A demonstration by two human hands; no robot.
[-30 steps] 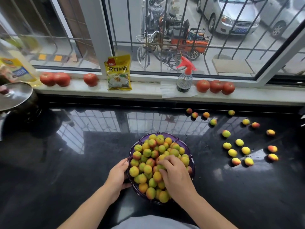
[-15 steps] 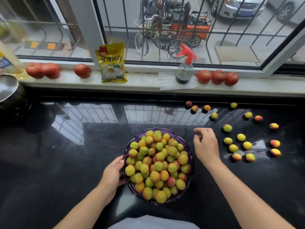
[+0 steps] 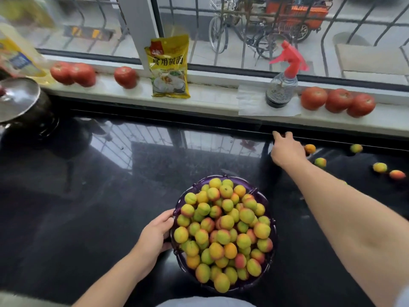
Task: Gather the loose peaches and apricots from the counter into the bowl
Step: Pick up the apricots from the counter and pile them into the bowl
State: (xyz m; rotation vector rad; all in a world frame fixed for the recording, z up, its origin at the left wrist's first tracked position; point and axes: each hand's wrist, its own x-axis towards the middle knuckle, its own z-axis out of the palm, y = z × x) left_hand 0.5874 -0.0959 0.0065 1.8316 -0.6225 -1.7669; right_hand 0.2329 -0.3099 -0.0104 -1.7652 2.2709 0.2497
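The right hand (image 3: 285,149) reaches out over the far edge of the counter (image 3: 99,207), back of the hand up, fingers bent downward at the foot of the windowsill (image 3: 212,100). What lies under its palm is hidden, so I cannot tell whether it grips any fruit. Just to its right an orange apricot (image 3: 309,148) lies touching or nearly touching the hand's edge, and a green-yellow one (image 3: 320,162) sits beside the wrist. More loose fruit (image 3: 379,167) is scattered farther right, well apart from the hand.

The left hand (image 3: 155,237) holds the near-left rim of the purple bowl (image 3: 177,220), fingers curled round the edge. The bowl stands upright near the front of the counter, heaped with peaches and apricots (image 3: 223,231). The fruit is round, so no long axis shows.

The counter is glossy black stone that mirrors the window bars. On the pale windowsill stand red tomatoes (image 3: 338,100), a yellow packet (image 3: 169,67) and a spray bottle (image 3: 281,85) on a paper towel. A lidded pot (image 3: 20,100) sits at far left. Outside the barred window are bicycles.
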